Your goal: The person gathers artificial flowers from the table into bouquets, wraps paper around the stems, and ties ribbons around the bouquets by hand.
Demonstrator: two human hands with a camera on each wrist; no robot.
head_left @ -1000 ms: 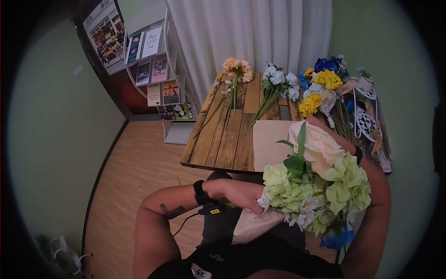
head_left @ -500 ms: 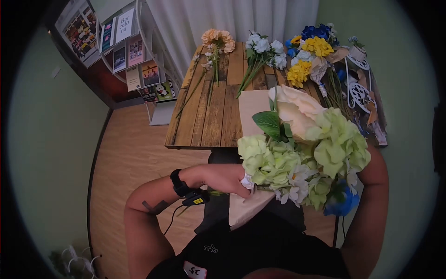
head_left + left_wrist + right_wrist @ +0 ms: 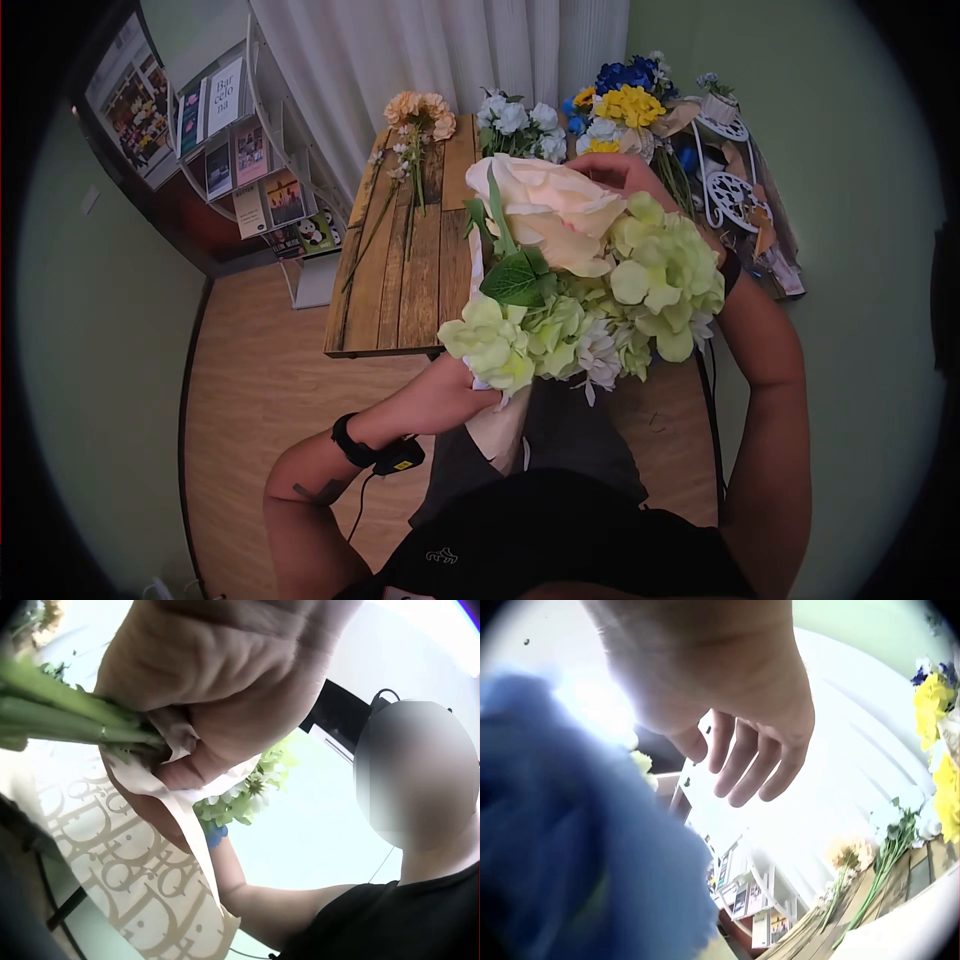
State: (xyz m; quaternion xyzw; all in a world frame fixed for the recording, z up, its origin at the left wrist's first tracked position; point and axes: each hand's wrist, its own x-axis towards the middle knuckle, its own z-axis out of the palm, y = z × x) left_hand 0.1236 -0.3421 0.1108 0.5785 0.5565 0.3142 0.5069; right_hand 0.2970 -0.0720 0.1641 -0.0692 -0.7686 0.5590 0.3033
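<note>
The left hand [image 3: 462,378] grips the bouquet [image 3: 580,275] at its base, fingers curled round the green stems [image 3: 67,712] and the wrapping paper [image 3: 142,862] gathered about them; the wrist view shows the paper, printed with pale lettering, bunched under the thumb. The bouquet is held up in the air in front of the person's chest, between the body and the near edge of the wooden worktop [image 3: 400,280], with a large cream rose [image 3: 545,205] at the top and pale green blooms below and beside it. The right hand [image 3: 625,170] reaches round behind the flower heads on the far side, its fingers [image 3: 742,761] relaxed and spread, grasping nothing. On the worktop lie loose bunches: peach flowers [image 3: 420,108], white flowers [image 3: 520,125], and yellow and blue flowers [image 3: 625,95] at the far right. A rack of magazines [image 3: 240,150] stands to the left of the worktop.
</note>
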